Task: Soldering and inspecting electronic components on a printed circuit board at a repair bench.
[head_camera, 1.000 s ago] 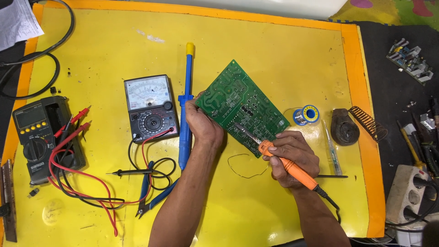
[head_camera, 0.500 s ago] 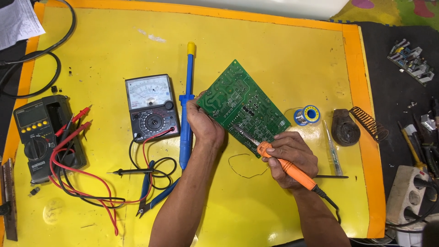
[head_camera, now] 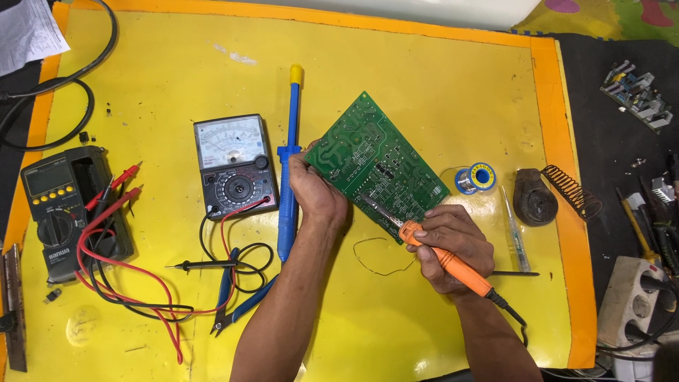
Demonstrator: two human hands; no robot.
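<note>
A yellow mat with an orange border covers the desk; dark flooring shows at the right edge. At centre, the left hand has its fingers clamped on the near edge of one green rectangular circuit board, held tilted. The right hand has its fingers wrapped round one orange-handled soldering iron, tip touching the board. Two meters lie at left: a grey analogue multimeter and a black digital multimeter. One blue desoldering pump with a yellow cap lies between meter and board. One solder spool sits at right.
</note>
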